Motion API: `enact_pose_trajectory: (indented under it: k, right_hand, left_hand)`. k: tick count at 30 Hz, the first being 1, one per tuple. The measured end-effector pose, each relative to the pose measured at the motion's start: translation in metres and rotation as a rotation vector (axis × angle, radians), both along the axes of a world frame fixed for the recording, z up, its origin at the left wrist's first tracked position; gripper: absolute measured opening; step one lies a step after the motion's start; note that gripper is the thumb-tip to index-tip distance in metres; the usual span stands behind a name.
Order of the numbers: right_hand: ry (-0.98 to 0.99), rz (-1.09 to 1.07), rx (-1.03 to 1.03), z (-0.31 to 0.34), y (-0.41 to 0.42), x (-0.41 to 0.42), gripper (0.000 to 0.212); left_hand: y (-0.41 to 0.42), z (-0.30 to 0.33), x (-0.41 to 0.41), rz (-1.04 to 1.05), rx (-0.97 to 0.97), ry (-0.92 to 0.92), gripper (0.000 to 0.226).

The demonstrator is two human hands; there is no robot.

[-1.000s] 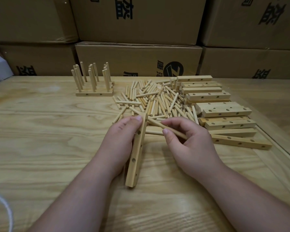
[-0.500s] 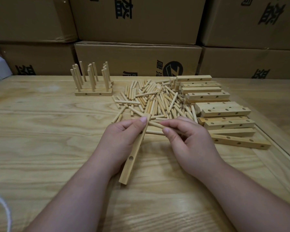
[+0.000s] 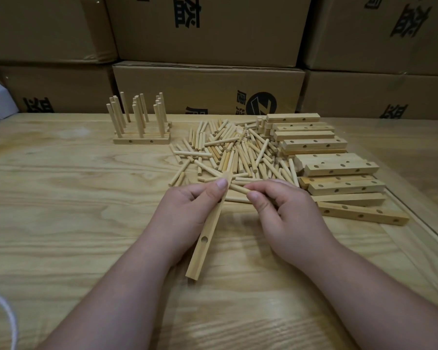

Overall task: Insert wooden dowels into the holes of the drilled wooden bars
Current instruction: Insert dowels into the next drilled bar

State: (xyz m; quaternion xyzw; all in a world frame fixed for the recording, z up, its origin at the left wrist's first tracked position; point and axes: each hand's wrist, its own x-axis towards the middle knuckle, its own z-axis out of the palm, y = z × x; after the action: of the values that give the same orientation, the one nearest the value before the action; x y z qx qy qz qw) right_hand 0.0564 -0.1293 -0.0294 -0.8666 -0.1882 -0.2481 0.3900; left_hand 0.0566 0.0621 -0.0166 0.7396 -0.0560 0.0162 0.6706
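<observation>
My left hand [image 3: 187, 208] grips a bar [image 3: 208, 231] by its far half, thumb pressed on its upper face. The bar's long axis runs from the near end, low by my left wrist, up and away toward the far right, its far end at the near edge of the dowel pile [image 3: 235, 152]. One hole shows on the face below my hand; any holes under my thumb and palm are hidden.

My right hand [image 3: 281, 213] pinches a dowel [image 3: 239, 189] between thumb and fingers. The dowel lies nearly crosswise to the bar, pointing left and slightly far, its free tip just beside the bar's far end, right next to my left thumb. Whether the tip already sits in a hole I cannot tell; the thumb covers that spot.

So the move turns on this: the bar's upper hole lies left of the dowel tip, and my right hand is the one to push it leftward along the dowel's own axis while the left steadies the bar.

On the table [image 3: 61, 198], finished bars [image 3: 141, 132] with upright dowels stand far left, and empty bars [image 3: 339, 170] are stacked at right.
</observation>
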Motion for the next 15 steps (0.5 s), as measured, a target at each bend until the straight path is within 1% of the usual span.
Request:
enact_pose_trajectory:
  k: [2,4,6,9,10,11,13,15]
  right_hand:
    - [-0.013,-0.026,0.06,-0.002,0.001,0.0,0.018]
    - [-0.034,-0.046,0.156,-0.001,0.002,-0.001,0.018]
    - [-0.037,-0.049,0.255,0.002,0.003,-0.002,0.024]
    - [-0.024,-0.074,0.384,0.007,0.0,-0.003,0.026]
    - [-0.018,-0.106,0.388,0.007,-0.002,-0.002,0.028]
    - [-0.02,-0.15,0.343,0.007,-0.005,-0.001,0.029]
    - [0.007,-0.242,0.159,0.005,-0.011,0.004,0.025]
    - [0.102,-0.298,-0.007,0.002,-0.012,0.009,0.02]
  left_hand:
    - [-0.001,-0.001,-0.001,-0.039,0.001,0.013,0.045]
    - [0.0,-0.002,-0.001,-0.053,0.012,0.017,0.041]
    - [0.001,-0.003,0.0,-0.026,0.022,0.008,0.035]
    - [0.002,-0.005,0.003,0.045,-0.006,0.048,0.035]
    - [0.002,-0.005,0.004,0.067,-0.029,0.07,0.035]
    - [0.003,-0.005,0.006,0.084,-0.064,0.09,0.036]
    - [0.004,-0.005,0.009,0.109,-0.151,0.118,0.039]
    - [0.006,-0.007,0.012,0.12,-0.211,0.134,0.042]
